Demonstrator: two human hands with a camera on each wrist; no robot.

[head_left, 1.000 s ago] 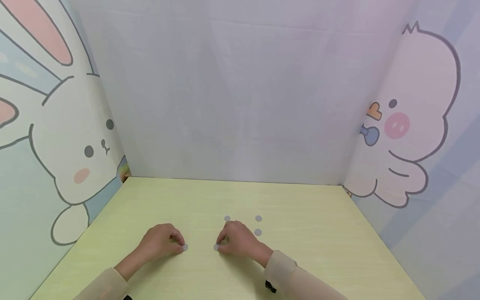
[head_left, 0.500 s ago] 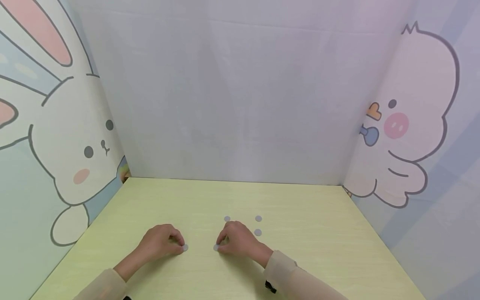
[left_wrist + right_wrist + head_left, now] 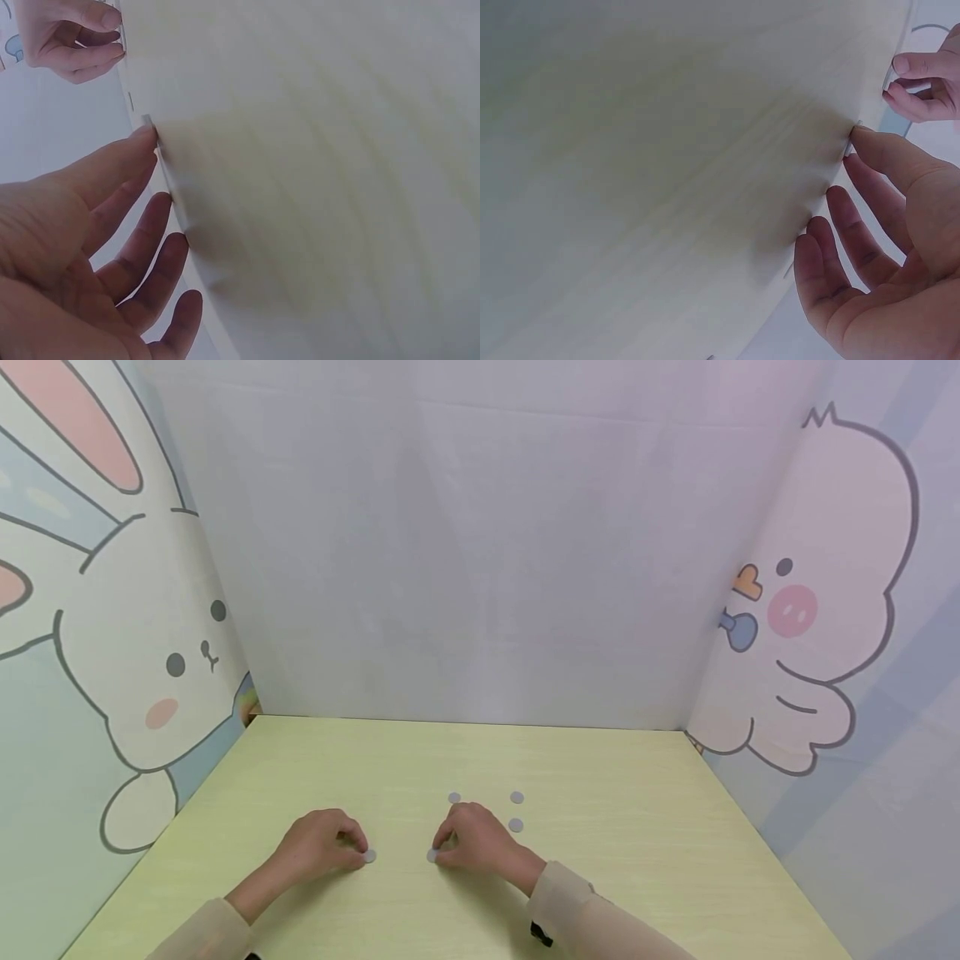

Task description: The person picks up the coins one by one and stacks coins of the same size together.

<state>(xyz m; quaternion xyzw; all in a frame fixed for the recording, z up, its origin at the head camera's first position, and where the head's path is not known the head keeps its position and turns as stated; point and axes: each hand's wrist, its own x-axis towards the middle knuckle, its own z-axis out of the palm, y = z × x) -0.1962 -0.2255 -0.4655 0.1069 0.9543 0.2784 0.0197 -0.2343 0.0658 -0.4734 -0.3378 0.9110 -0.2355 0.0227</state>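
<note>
Thumb and forefinger of my left hand (image 3: 318, 843) pinch the edge of a small flat grey disc (image 3: 371, 856) lying on the table. Opposite it, my right hand (image 3: 480, 842) pinches a second grey disc (image 3: 431, 856) the same way, a short gap to the right. In the left wrist view that left disc (image 3: 147, 118) appears edge-on at the thumb tip, the other fingertips down at the table surface. The right wrist view has the right disc (image 3: 848, 148) edge-on between thumb and forefinger. What the discs are made of is not clear.
Beyond the right hand lie three more grey discs: one just past its knuckles (image 3: 454, 797), a far-right disc (image 3: 517, 797) and a nearer disc (image 3: 516, 825). The pale yellow table (image 3: 337, 760) ends at a grey-white back curtain (image 3: 465, 568), with cartoon-printed side curtains.
</note>
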